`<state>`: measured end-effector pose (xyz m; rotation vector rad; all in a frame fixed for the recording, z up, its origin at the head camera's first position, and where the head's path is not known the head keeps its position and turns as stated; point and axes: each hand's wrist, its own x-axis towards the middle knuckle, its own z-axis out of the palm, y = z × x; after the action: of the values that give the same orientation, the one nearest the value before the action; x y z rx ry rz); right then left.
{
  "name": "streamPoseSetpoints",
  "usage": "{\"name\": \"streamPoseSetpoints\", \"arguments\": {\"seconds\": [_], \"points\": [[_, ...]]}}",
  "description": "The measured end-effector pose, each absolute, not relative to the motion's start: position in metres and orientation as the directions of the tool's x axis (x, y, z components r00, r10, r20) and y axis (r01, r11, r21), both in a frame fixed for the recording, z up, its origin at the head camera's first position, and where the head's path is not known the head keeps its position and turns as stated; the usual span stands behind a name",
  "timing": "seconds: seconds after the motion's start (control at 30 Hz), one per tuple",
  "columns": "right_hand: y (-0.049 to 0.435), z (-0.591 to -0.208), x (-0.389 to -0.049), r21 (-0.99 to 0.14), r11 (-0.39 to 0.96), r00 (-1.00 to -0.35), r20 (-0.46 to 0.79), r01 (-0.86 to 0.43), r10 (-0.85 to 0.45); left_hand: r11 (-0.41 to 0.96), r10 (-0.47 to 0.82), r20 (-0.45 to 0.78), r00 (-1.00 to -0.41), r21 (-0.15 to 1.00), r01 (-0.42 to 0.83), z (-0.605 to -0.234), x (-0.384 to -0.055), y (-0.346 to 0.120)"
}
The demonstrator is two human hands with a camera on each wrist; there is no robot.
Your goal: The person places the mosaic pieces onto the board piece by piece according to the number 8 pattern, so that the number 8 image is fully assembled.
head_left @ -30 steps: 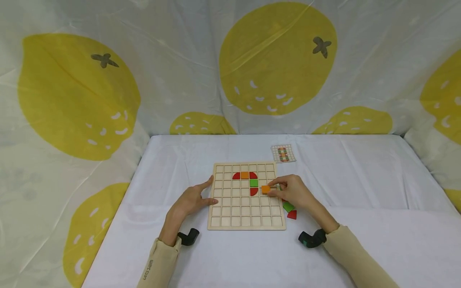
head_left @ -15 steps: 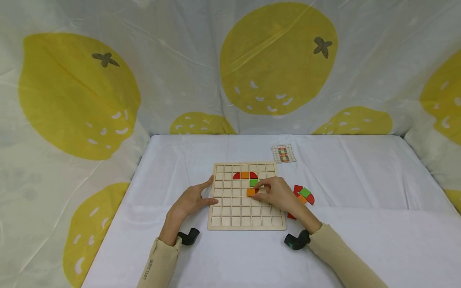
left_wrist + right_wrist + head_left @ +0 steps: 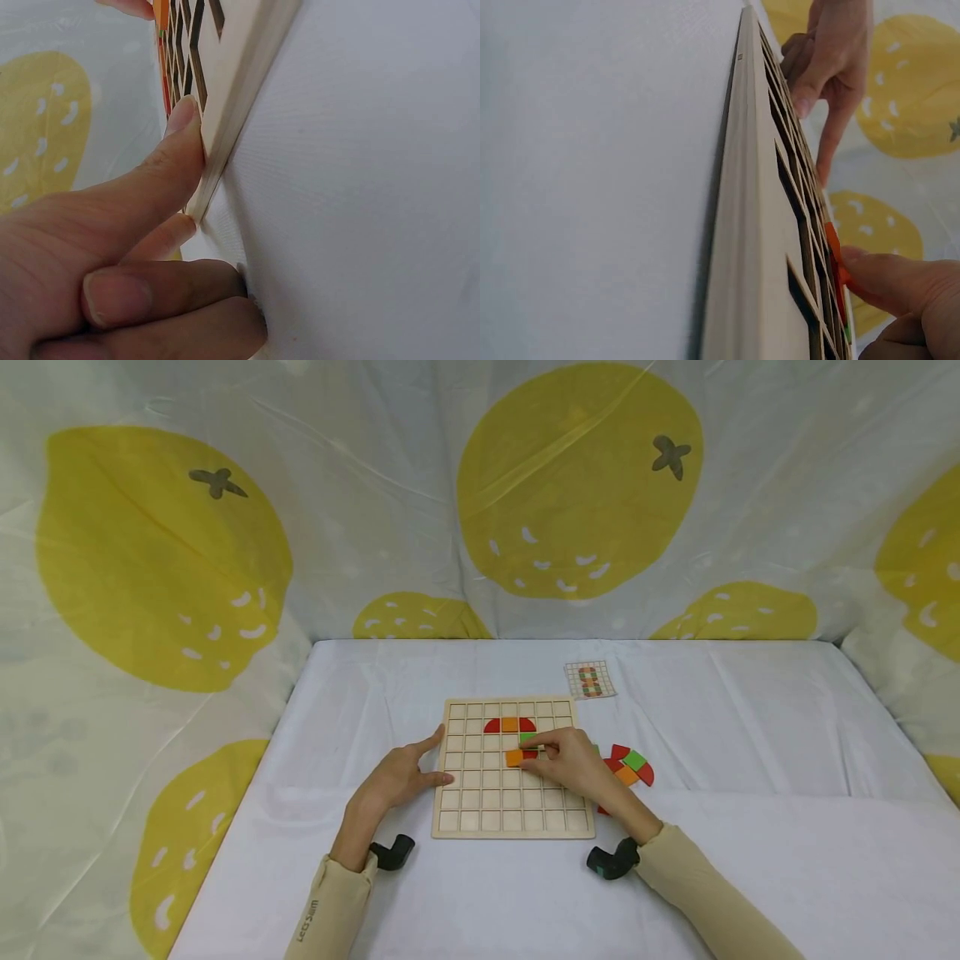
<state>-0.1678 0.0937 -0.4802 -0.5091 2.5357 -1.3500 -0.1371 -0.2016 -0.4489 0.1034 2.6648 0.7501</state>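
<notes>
A wooden grid board lies flat on the white cloth. At its left edge rests my left hand, index and thumb spread apart; the left wrist view has the thumb on the rim and the other fingers folded under. My right hand reaches over the board from the right and pinches an orange square tile between thumb and index. That tile is just left of a red quarter-round tile, partly covered by the fingers. Above sit a green square, an orange square and two red quarter-rounds.
Right of the board is a loose group of red, green and orange tiles, partly hidden by the right hand. A small pattern card lies beyond the board's far right corner. Lemon-printed fabric walls the table's back and left.
My right hand has carried the orange square leftward from the board's right side to beside the red quarter-round, uncovering loose tiles on the right. The left hand stays in place.
</notes>
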Motion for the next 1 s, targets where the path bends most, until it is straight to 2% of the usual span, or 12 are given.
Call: {"name": "streamPoseSetpoints", "arguments": {"seconds": [0.53, 0.8, 1.0], "points": [[0.082, -0.482, -0.166, -0.804, 0.550, -0.921, -0.005, -0.227, -0.389, 0.861, 0.159, -0.333, -0.930, 0.508, -0.035, -0.449, -0.138, -0.202], [0.085, -0.483, -0.169, -0.841, 0.506, -0.918, -0.026, -0.193, -0.395, 0.860, 0.153, -0.338, -0.929, 0.508, -0.044, -0.449, -0.139, -0.202], [0.106, -0.474, -0.172, -0.868, 0.474, -0.924, -0.048, -0.150, -0.380, 0.856, 0.162, -0.333, -0.929, 0.516, -0.035, -0.450, -0.138, -0.202]]}}
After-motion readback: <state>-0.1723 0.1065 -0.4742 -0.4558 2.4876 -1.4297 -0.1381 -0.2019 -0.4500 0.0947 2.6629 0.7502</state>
